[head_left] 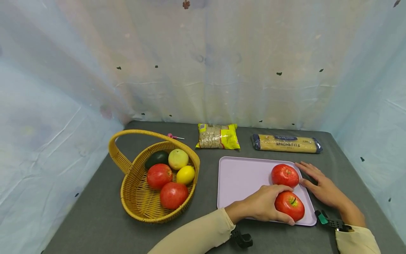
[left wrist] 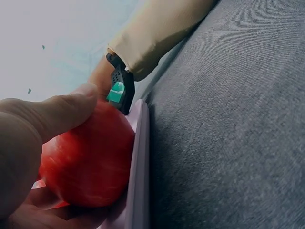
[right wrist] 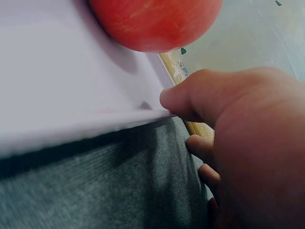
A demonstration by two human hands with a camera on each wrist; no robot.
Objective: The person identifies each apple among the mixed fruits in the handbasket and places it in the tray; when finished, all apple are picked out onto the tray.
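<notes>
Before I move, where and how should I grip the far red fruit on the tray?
Probably by its left and right sides, coming down from above: the far red fruit is round, with no handle. The near fruit, held by the left hand, crowds its front, while bare tray to its left seems to leave room.

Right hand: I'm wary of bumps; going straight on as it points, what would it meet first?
The right hand would probably meet the tray's rim, then the farther apple; existing contact is unclear.
</notes>
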